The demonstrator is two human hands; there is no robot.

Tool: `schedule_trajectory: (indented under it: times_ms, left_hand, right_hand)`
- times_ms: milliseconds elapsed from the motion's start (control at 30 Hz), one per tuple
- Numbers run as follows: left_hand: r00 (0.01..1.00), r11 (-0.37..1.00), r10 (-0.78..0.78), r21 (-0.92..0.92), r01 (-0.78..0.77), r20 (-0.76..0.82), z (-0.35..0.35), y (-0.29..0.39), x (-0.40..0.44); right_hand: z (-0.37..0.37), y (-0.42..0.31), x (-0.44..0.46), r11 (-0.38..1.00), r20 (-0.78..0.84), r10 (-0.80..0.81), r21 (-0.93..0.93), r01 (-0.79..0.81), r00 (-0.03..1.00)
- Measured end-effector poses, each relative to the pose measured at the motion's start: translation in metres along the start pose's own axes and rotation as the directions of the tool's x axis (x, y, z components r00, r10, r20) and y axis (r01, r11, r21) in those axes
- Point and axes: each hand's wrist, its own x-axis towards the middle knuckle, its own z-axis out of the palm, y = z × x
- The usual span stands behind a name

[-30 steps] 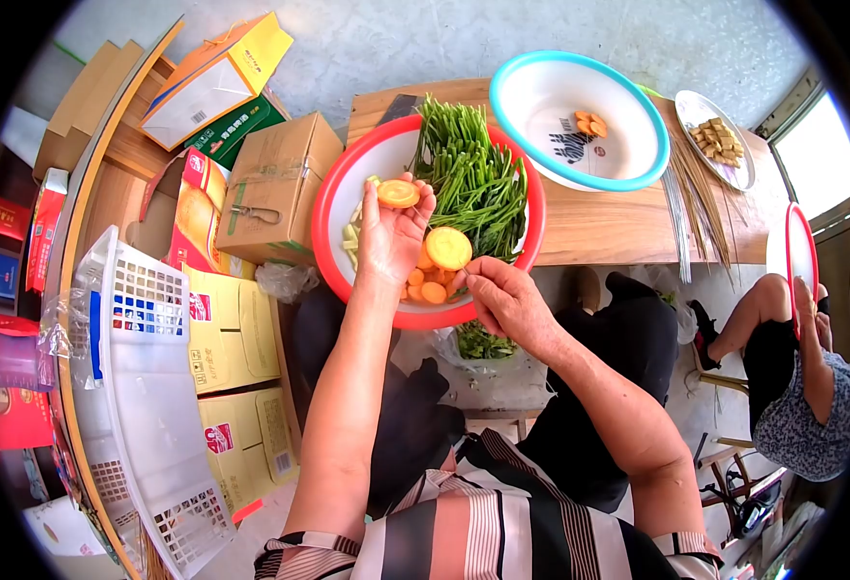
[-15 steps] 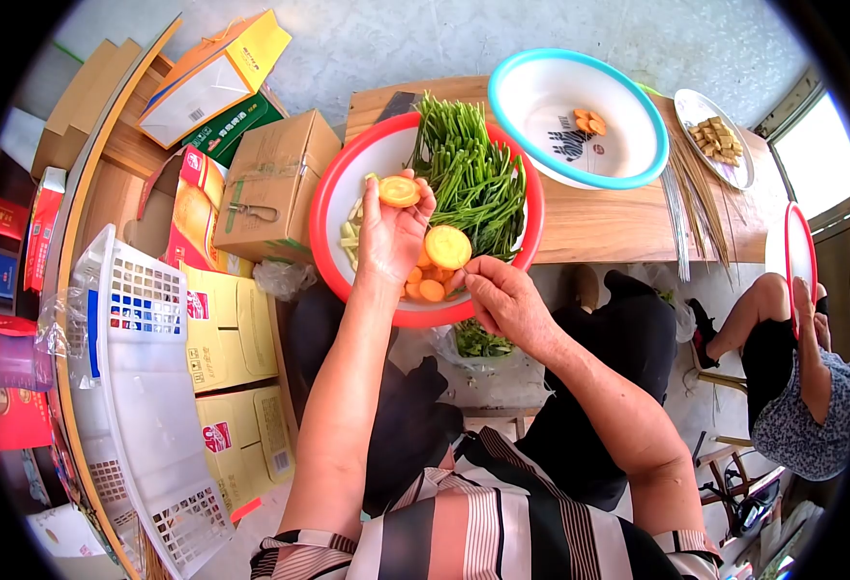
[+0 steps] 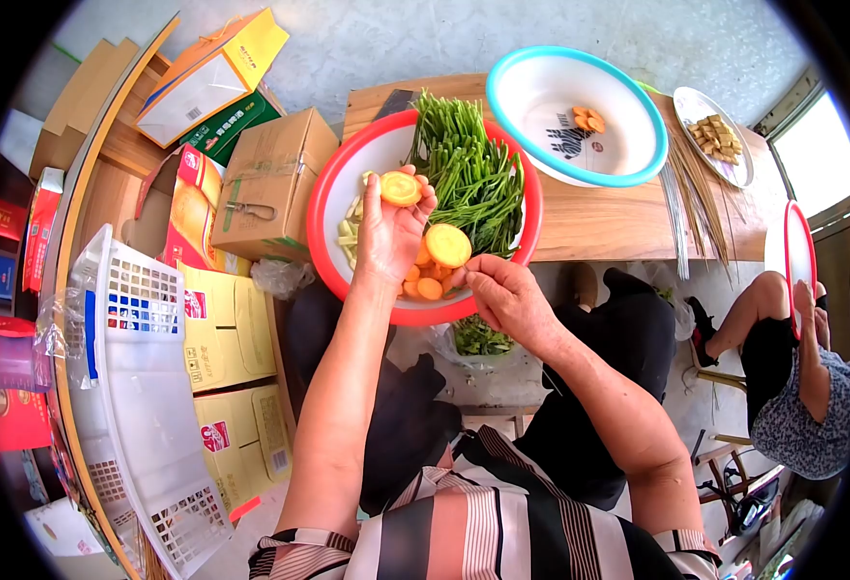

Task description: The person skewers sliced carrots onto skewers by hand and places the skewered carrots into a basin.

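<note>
My left hand [image 3: 392,227] is raised over the red-rimmed basin [image 3: 328,246], its thumb and fingers gripping a round carrot slice [image 3: 401,189]. A larger yellow-orange carrot slice [image 3: 447,246] shows just below and right of it. Right beside that slice, my right hand [image 3: 504,298] is closed in a pinch; what lies between its fingertips is too small to make out. Inside the basin are a bundle of green leafy stems [image 3: 468,164], more cut carrot pieces [image 3: 429,284] and pale strips [image 3: 350,232], partly hidden by my left hand.
A blue-rimmed basin [image 3: 531,145] with a few carrot slices stands on the wooden table [image 3: 580,232]. Thin sticks [image 3: 701,198] and a plate of brown cubes [image 3: 715,138] lie to its right. Cartons [image 3: 275,179] and a white crate [image 3: 140,387] are at left. Another person [image 3: 812,406] sits at right.
Both hands and the slices keep almost the same position. The whole view has shifted very slightly; nothing has visibly been taken hold of or let go.
</note>
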Motion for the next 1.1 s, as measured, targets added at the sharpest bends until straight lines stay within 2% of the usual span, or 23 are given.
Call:
schedule_trajectory:
  times_ms: [233,300,533,633,667,767,867,1100]
  left_hand:
    - [1.000,1.000,-0.003,0.031,0.002,0.030,0.006,0.001,-0.003]
    - [0.989,0.992,-0.122,0.048,0.118,0.079,0.013,-0.008,-0.010]
    - [0.997,0.996,-0.074,-0.039,0.075,0.003,0.008,-0.014,-0.007]
    - [0.998,0.981,-0.013,-0.195,0.001,-0.060,-0.001,-0.003,0.001]
    - [0.998,0.987,0.040,-0.152,-0.047,-0.047,-0.004,0.001,0.002]
    - [0.998,0.994,0.054,-0.088,-0.058,-0.045,-0.005,0.002,0.001]
    - [0.999,0.993,0.045,-0.112,-0.045,-0.005,-0.010,0.003,0.001]
    - [0.997,0.982,0.074,-0.175,-0.077,-0.026,-0.015,0.004,0.007]
  right_hand:
    - [0.000,0.000,0.000,1.000,-0.005,-0.015,0.001,0.015,1.000]
    - [0.000,0.000,0.004,0.998,-0.012,-0.029,0.049,0.030,1.000]
    - [0.007,-0.004,0.012,0.985,-0.051,-0.046,0.162,0.054,0.998]
    - [0.011,0.002,0.011,0.997,-0.032,-0.048,0.052,0.049,0.998]
    - [0.012,0.003,0.010,0.997,-0.027,-0.045,0.053,0.047,0.999]
    - [0.012,0.004,0.010,0.993,0.007,-0.025,0.117,0.024,1.000]
    - [0.011,0.002,0.010,0.992,0.010,-0.005,0.124,0.003,1.000]
    - [0.012,-0.002,0.005,0.993,0.023,0.008,0.115,-0.011,1.000]
